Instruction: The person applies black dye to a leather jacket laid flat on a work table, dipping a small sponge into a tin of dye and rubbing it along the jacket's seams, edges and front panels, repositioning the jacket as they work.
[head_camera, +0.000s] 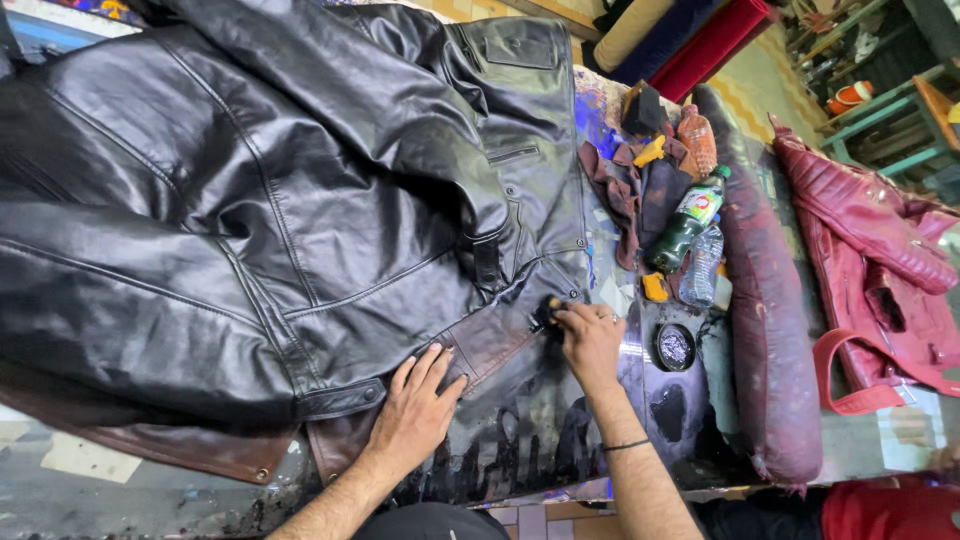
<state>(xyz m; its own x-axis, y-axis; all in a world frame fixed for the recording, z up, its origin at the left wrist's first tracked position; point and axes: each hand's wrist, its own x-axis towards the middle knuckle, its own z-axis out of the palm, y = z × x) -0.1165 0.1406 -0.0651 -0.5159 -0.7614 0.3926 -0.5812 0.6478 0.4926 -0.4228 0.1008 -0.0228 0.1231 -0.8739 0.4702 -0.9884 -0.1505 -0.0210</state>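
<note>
Right fingers (572, 318) grip dark sponge (546, 314); left fingers (425, 368) spread flat on jacket (260, 200); bottles (690, 225) nearby

Bright, even light falls from overhead, and the whole view is sharp enough to read stitching and creases. The glossy black leather jacket (270, 200) throws broad white glare along its folds and sleeve, strongest near the middle and upper left. Deep shadow sits in its hollows and under the bottom hem. The wet, dark-stained surface (520, 420) gives bluish reflections near the right hand (590, 340). The left hand (415, 410) casts only a soft shadow. Far corners bend slightly and soften; the shelves at the upper right are less crisp.
</note>
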